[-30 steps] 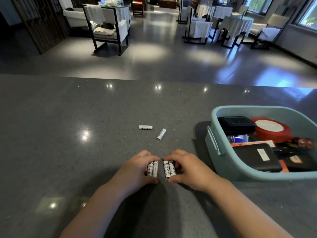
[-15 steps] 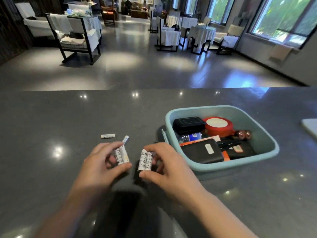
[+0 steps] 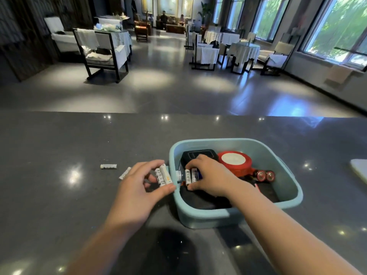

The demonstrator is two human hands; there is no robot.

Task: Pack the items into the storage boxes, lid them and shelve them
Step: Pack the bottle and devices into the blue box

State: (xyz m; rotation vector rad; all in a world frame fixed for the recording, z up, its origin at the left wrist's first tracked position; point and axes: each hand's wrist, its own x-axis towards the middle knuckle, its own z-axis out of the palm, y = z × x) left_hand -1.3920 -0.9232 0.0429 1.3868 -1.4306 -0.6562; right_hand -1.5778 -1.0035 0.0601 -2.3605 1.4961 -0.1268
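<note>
head view:
batteries, look: small white cylinders with black print; one in the left-hand pair shows an orange patch near its end
left hand [image 3: 139, 193]: fingers and thumb curled, pinching a pair of batteries [image 3: 163, 175] side by side, thumb below, fingertips on top
left pair, position: just outside the box's left wall, beside its side handle, held above the counter [image 3: 59, 155]
right hand [image 3: 210, 178]: fingers curled, pinching a second pair of batteries [image 3: 190, 176] between thumb and fingertips
right pair, position: inside the box rim, over the contents at its left side, roughly upright in the grip
box [image 3: 290, 199]: light blue plastic bin, rounded corners, no lid on, sits on the dark speckled counter
box contents: black case [image 3: 195, 154] at back left, red round reel with white face [image 3: 235, 161] behind the right hand, two red-ended cylinders [image 3: 265, 175] to its right, dark flat items below, partly hidden by the right arm
loose batteries: one battery [image 3: 108, 166] lies flat on the counter well left of the box; another battery [image 3: 124, 173] lies angled, partly hidden behind the left hand
far right: pale flat object [image 3: 360, 169] at the counter edge of frame, can't tell what it is
background: dining room, chairs and cloth-covered tables, large windows
</note>
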